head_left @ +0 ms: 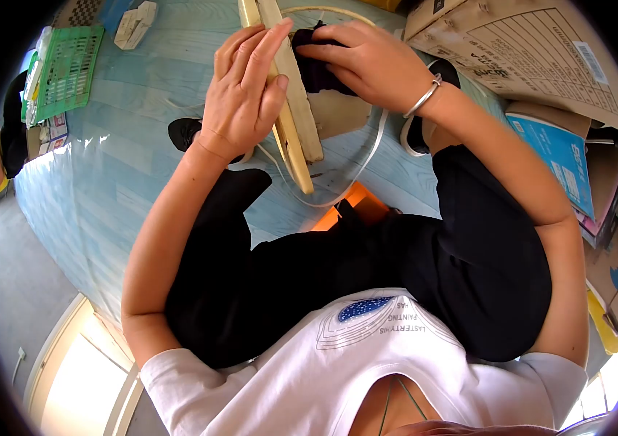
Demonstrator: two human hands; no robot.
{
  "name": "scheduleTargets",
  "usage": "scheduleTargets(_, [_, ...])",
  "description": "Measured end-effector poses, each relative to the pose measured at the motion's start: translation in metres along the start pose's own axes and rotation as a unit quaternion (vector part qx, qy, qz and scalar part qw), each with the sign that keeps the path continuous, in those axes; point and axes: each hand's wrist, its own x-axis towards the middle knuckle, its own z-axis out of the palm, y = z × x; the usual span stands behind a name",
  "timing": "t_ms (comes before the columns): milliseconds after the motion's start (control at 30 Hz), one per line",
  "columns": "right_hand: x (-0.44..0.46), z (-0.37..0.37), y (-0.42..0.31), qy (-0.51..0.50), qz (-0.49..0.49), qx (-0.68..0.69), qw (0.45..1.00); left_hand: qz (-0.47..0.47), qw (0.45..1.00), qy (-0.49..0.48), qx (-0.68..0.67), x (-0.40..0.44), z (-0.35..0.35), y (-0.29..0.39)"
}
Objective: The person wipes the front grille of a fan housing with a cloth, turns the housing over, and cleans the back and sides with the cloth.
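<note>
A long, narrow cream-yellow object [295, 149], whose kind I cannot make out, stands on edge between my legs. Against its left side lies my left hand [246, 86], fingers stretched upward and thumb raised, not wrapped round it. On the other side, my right hand [363, 62], with a silver bangle at the wrist, has its fingers bent over a dark bunched cloth [316, 71]. That cloth presses on the object's right face; part of it is under the fingers. A pale cord [376, 149] loops round below.
Cardboard box [519, 51] and blue-covered books [552, 156] crowd the right side. An orange seat-like thing [360, 207] shows beneath me. At upper left are a green plastic basket [69, 73] and a white block [135, 25] on the blue wood-patterned floor [120, 160].
</note>
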Motion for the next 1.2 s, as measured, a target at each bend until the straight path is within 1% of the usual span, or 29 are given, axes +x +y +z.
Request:
scheduleTargets(33, [0.006, 0.003, 0.0, -0.017, 0.01, 0.003, 1.0, -0.001, 1.0, 0.001, -0.002, 0.0, 0.0, 0.001])
scheduleTargets(67, [0.017, 0.001, 0.0, 0.019, -0.026, -0.032, 0.999, -0.002, 1.0, -0.001, -0.002, -0.001, 0.0, 0.002])
scheduleTargets(100, [0.023, 0.005, 0.001, 0.02, -0.024, -0.031, 0.999, -0.001, 1.0, 0.0, 0.004, -0.001, 0.0, 0.003])
scheduleTargets(167, [0.039, 0.012, 0.01, -0.102, 0.033, -0.075, 0.991, 0.006, 1.0, 0.0, 0.013, 0.001, -0.001, 0.003])
scheduleTargets(200, [0.047, 0.016, 0.013, -0.098, 0.035, -0.076, 0.992, 0.003, 1.0, -0.006, 0.016, 0.0, -0.001, 0.003])
scheduleTargets(267, [0.063, 0.025, 0.018, -0.154, 0.132, -0.073, 0.976, 0.004, 1.0, -0.013, 0.02, 0.002, -0.002, 0.003])
scheduleTargets(300, [0.069, 0.032, 0.017, -0.152, 0.133, -0.072, 0.977, 0.003, 0.999, -0.016, 0.028, 0.002, -0.002, 0.003])
scheduleTargets(367, [0.077, 0.038, 0.009, -0.096, 0.273, -0.026, 0.957, 0.003, 0.999, -0.021, 0.037, 0.003, -0.003, 0.004])
scheduleTargets(400, [0.078, 0.037, 0.01, -0.11, 0.298, -0.016, 0.948, 0.005, 0.999, -0.025, 0.041, 0.003, -0.003, 0.003])
scheduleTargets(433, [0.081, 0.041, 0.014, -0.108, 0.3, -0.014, 0.948, 0.007, 0.999, -0.029, 0.046, 0.003, -0.003, 0.003])
scheduleTargets(500, [0.086, 0.049, 0.028, -0.173, 0.268, -0.009, 0.948, 0.01, 0.998, -0.031, 0.048, 0.006, -0.004, 0.005])
scheduleTargets(533, [0.086, 0.044, 0.025, -0.169, 0.272, -0.008, 0.947, 0.009, 0.998, -0.03, 0.05, 0.007, -0.005, 0.006])
scheduleTargets(600, [0.082, 0.027, 0.016, -0.216, 0.238, -0.106, 0.941, 0.012, 0.998, -0.036, 0.054, 0.007, -0.005, 0.006])
scheduleTargets(633, [0.077, 0.029, 0.019, -0.213, 0.242, -0.106, 0.941, 0.01, 0.997, -0.041, 0.059, 0.006, -0.005, 0.005])
scheduleTargets(700, [0.057, 0.037, 0.031, -0.047, 0.132, -0.053, 0.989, 0.019, 0.997, -0.051, 0.063, 0.005, -0.006, 0.009])
scheduleTargets(733, [0.051, 0.034, 0.031, -0.028, 0.12, -0.011, 0.992, 0.016, 0.996, -0.056, 0.065, 0.006, -0.006, 0.009])
scheduleTargets(767, [0.044, 0.032, 0.031, -0.027, 0.123, -0.01, 0.992, 0.012, 0.996, -0.062, 0.066, 0.007, -0.006, 0.011])
scheduleTargets(833, [0.033, 0.03, 0.027, 0.036, 0.103, 0.09, 0.99, 0.009, 0.995, -0.072, 0.062, 0.007, -0.006, 0.011])
scheduleTargets(867, [0.028, 0.03, 0.026, 0.034, 0.084, 0.112, 0.99, 0.004, 0.995, -0.071, 0.063, 0.006, -0.004, 0.01])
scheduleTargets(900, [0.024, 0.029, 0.023, 0.034, 0.087, 0.114, 0.989, -0.001, 0.996, -0.069, 0.062, 0.006, -0.004, 0.009])
scheduleTargets(967, [0.013, 0.025, 0.017, 0.067, -0.038, 0.165, 0.983, 0.0, 0.995, -0.074, 0.061, 0.007, -0.005, 0.008])
scheduleTargets(1033, [-0.002, 0.017, 0.004, 0.079, -0.027, 0.167, 0.982, -0.002, 0.995, -0.077, 0.063, 0.006, -0.005, 0.009])
scheduleTargets(1100, [-0.02, 0.001, -0.004, -0.065, -0.082, 0.198, 0.975, 0.003, 0.997, -0.055, 0.055, 0.005, -0.002, 0.007])
scheduleTargets(1167, [-0.051, 0.003, -0.025, -0.178, -0.082, 0.173, 0.965, 0.003, 0.997, -0.052, 0.056, 0.004, -0.003, 0.005])
scheduleTargets(1200, [-0.06, 0.002, -0.024, -0.18, -0.083, 0.173, 0.965, 0.005, 0.997, -0.049, 0.055, 0.004, -0.003, 0.005])
